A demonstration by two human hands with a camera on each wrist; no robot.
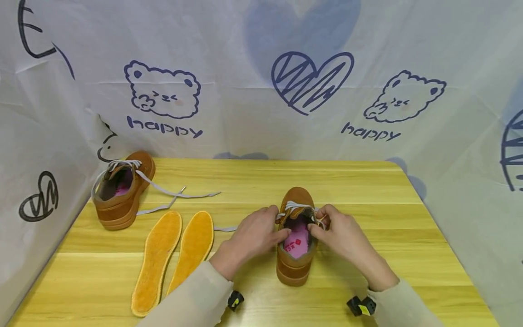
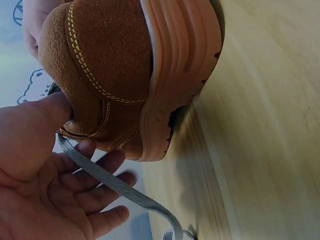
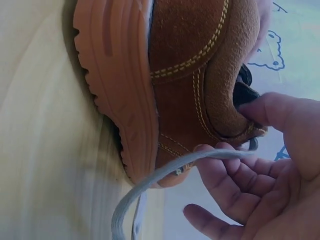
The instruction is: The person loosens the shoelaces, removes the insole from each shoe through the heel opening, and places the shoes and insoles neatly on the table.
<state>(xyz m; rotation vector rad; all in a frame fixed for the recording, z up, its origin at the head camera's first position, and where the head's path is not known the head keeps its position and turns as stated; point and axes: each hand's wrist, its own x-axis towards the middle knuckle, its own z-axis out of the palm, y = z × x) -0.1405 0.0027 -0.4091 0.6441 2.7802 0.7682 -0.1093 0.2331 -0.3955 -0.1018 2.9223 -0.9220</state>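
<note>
A brown suede shoe (image 1: 293, 271) stands on the table, toe pointing away, with a pink lining with red print (image 1: 297, 245) showing inside it. My left hand (image 1: 256, 230) grips the left edge of its opening, thumb inside and fingers along the outer side. On the opposite edge, my right hand (image 1: 342, 232) holds the shoe the same way, thumb tucked into the opening. A grey lace (image 2: 117, 185) hangs past the fingers in the left wrist view. Another loose lace end (image 3: 165, 171) runs over the fingertips in the right wrist view.
To the left, two orange fuzzy insoles (image 1: 158, 259) lie side by side, the nearer end of one behind my left sleeve. A second brown shoe (image 1: 118, 213) stands at the table's back left, its loose laces (image 1: 180, 195) trailing right. A printed cloth (image 1: 245, 113) encloses the table.
</note>
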